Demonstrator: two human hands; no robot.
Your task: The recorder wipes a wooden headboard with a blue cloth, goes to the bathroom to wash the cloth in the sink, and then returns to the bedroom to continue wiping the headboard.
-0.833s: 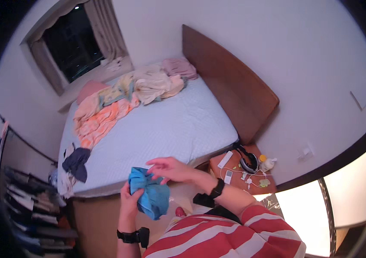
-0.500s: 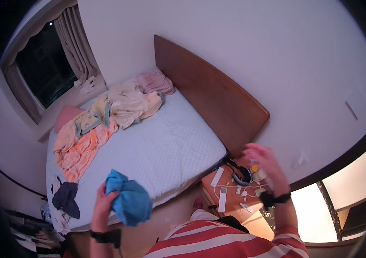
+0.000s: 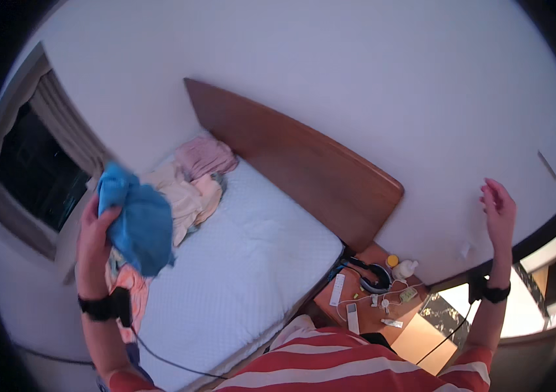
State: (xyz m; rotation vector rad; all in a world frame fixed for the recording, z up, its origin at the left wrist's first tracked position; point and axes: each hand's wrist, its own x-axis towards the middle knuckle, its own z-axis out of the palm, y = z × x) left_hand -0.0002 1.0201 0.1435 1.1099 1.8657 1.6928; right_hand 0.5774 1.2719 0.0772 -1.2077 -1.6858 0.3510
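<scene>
My left hand (image 3: 96,228) grips a crumpled blue cloth (image 3: 140,225) by its left side and holds it up in front of the bed. The cloth hangs in loose folds and hides part of the bedding; what kind of cloth it is I cannot make out. On the far right, my right hand (image 3: 500,206) is raised before the wall, with its fingers loosely bent and apart and nothing seen in them. Both wrists wear black bands with cables. Below the blue cloth spreads the bed (image 3: 245,261) with its white quilted cover.
Beige bedding (image 3: 186,199) and a pink pillow (image 3: 206,157) lie near the brown headboard (image 3: 291,150). A bedside table (image 3: 369,313) bears remotes, cables, a white bottle (image 3: 406,268) and a dark headband-like device (image 3: 377,279). A curtained window (image 3: 42,170) is at left.
My left hand has lifted the blue cloth up and to the left. My right hand has moved from above the bedside table up and to the right. The view has turned.
</scene>
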